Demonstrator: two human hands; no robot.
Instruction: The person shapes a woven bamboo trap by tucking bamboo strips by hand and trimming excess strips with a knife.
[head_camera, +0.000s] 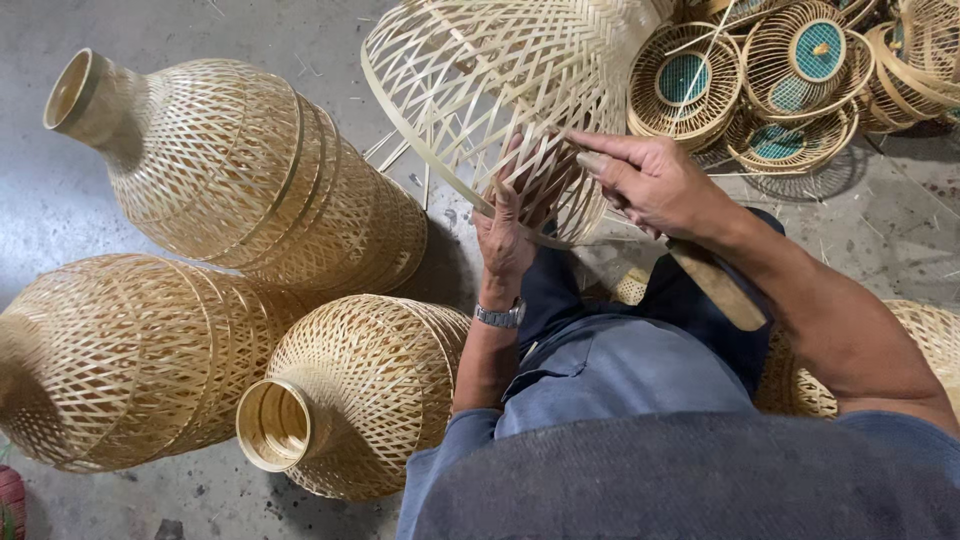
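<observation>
A woven bamboo lampshade (480, 80) rests tilted over my knees, its open rim toward me. My left hand (505, 232), with a metal wristwatch (498, 316) on the wrist, reaches inside the rim and grips the lattice from below. My right hand (650, 180) presses on the rim from outside and holds a knife with a wooden handle (715, 285); the blade lies against the bamboo strips and is mostly hidden by my fingers.
Three finished bottle-shaped bamboo shades (240, 165) (120, 360) (350, 395) lie on the concrete floor at left. A pile of round bamboo frames with teal centres (790, 80) sits at the upper right. Another woven piece (925, 335) lies beside my right arm.
</observation>
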